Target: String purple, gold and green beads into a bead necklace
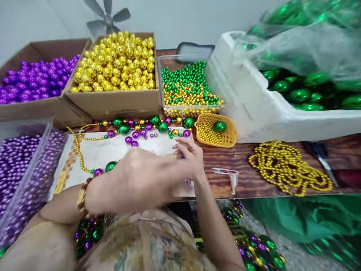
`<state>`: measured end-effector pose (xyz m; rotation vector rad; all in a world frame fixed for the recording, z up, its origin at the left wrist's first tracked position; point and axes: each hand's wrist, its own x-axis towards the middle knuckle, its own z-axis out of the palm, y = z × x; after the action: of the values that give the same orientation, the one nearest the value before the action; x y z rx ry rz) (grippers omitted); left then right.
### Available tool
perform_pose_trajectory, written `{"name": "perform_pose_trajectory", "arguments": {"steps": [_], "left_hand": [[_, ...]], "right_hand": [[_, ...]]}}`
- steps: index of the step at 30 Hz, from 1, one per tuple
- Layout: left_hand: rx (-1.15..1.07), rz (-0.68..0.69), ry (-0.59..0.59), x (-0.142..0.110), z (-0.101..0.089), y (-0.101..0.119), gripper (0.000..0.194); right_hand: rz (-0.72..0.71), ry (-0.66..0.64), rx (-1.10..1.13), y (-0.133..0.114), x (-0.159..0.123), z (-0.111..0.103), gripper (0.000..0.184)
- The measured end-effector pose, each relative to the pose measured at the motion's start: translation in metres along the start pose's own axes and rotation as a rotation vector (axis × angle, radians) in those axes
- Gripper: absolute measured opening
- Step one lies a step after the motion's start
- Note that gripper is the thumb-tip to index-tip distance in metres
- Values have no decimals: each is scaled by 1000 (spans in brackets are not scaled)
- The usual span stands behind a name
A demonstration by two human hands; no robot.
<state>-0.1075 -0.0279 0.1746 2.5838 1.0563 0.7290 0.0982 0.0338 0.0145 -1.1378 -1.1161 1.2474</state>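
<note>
My left hand (141, 180) hovers blurred over a white cloth (98, 154), its fingers smeared by motion and pointing toward my right hand (190, 156). My right hand pinches a thin needle or thread that rises toward the bead row; what the fingers hold is too fine to name. A strand of green, purple and gold beads (146, 126) curves along the cloth's far edge and down its left side. Small purple beads (132, 141) lie loose on the cloth near my hands.
Cardboard boxes of purple balls (36, 79) and gold balls (115, 62) stand at the back. A clear tub of green and gold beads (187, 84), a yellow basket (216, 130), a heap of gold strands (287, 167), small snips (225, 172), a purple-bead tub (19, 173) and a white box of green balls (304, 90) surround the cloth.
</note>
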Motion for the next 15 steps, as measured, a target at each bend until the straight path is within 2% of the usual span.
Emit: {"name": "perform_pose_trajectory", "arguments": {"steps": [2,4,6,7,8,10,13,15], "left_hand": [[27,-72,58,14,24,-51,28],[88,-239,76,20,53,-104,25],[181,-393,15,22,83,-146,26],[213,-426,-32,24,97,-159,28],[245,-429,-81,28,111,-166,29],[299,-386,-192,39,137,-166,30],[334,-259,-336,60,168,-148,30],[348,-220,-375,70,183,-138,31]], "right_hand": [[-5,64,57,1,1,-4,23],[-1,147,144,5,-2,-7,22],[13,235,232,11,-7,-8,22],[21,269,260,13,-11,-8,22],[28,292,277,16,-15,-7,22],[40,309,282,20,-22,-6,21],[41,321,267,21,-29,-5,21],[41,327,251,21,-33,-6,20]]}}
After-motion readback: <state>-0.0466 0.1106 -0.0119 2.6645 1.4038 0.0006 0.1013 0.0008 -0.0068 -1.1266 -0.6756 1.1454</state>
